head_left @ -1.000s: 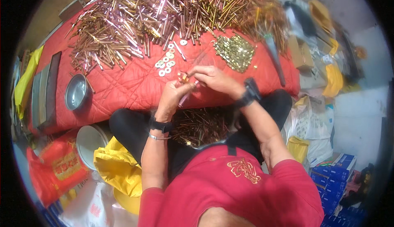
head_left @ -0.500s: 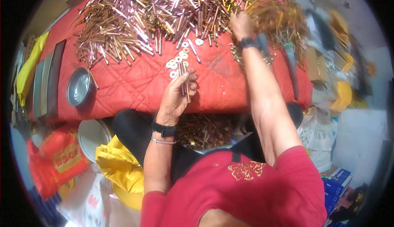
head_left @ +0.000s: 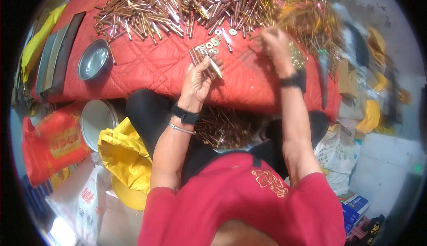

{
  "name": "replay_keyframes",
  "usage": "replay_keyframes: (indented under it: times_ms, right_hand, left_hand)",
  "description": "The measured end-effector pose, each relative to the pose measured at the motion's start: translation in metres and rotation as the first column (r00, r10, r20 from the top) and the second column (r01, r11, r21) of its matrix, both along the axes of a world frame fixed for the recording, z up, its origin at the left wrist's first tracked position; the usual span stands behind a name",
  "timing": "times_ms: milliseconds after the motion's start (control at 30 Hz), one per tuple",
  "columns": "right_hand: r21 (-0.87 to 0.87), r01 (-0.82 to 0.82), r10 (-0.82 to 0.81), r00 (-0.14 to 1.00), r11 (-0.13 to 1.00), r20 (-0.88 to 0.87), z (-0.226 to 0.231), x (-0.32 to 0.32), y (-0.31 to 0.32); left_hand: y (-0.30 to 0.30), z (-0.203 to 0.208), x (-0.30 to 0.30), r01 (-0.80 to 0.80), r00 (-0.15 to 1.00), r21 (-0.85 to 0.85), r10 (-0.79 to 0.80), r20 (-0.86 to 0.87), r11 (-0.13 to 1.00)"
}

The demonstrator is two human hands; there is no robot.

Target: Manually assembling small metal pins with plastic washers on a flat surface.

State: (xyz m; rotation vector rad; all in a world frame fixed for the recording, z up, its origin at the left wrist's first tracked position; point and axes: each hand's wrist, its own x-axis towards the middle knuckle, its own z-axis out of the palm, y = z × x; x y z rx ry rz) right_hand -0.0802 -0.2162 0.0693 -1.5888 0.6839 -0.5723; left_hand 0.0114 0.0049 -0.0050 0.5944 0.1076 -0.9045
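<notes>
Red quilted cloth covers the work surface in front of the seated person. On it, the left hand is turned partly upward, thumb and fingers curled around a few short metal rods, which lie slantwise across the fingers; how many is hard to count. The right hand is blurred, fingers reaching forward near the big heap; something thin seems to stick out at their tips, but I cannot tell whether they are closed on it.

Just beyond the left fingers lie flat rings, with a loose rod beside them. Small gold-coloured pieces show next to the right hand, partly hidden by it. Farther out spreads the heap of rods, and a metal bowl sits well to the left.

Judging by the hands, the step is handling rods a few at a time, the left holding while the right picks or sorts. The next move calls for a fine fingertip pinch and a steady left grip.
</notes>
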Motion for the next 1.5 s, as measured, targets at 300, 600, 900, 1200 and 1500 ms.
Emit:
replay_keyframes:
  times_ms: [300, 600, 900, 1200, 1500]
  right_hand:
    - [-0.674, -0.367, 0.065, 0.901, 0.641, -0.429, -0.022, -0.047, 0.036]
    - [-0.61, -0.332, 0.156, 0.933, 0.719, -0.324, -0.028, -0.037, 0.046]
    - [-0.668, -0.344, 0.197, 0.937, 0.66, -0.288, -0.032, -0.003, 0.063]
    - [-0.586, -0.704, 0.142, 0.68, 0.4, -0.72, -0.007, 0.024, 0.06]
    - [-0.344, -0.913, 0.167, 0.383, 0.219, -0.909, 0.007, 0.057, 0.05]
  left_hand:
    - [-0.008, 0.004, 0.017, -0.31, 0.849, 0.345, 0.095, 0.519, 0.886]
    - [-0.026, 0.001, 0.01, -0.019, 0.789, 0.325, -0.185, 0.585, 0.945]
    - [-0.004, 0.0, 0.019, -0.21, 0.965, 0.125, 0.185, 0.185, 0.97]
    - [0.011, -0.013, 0.027, -0.094, 0.99, 0.023, 0.091, 0.107, 0.995]
    - [0.001, -0.006, 0.01, 0.032, 0.991, -0.021, -0.029, 0.13, 0.999]
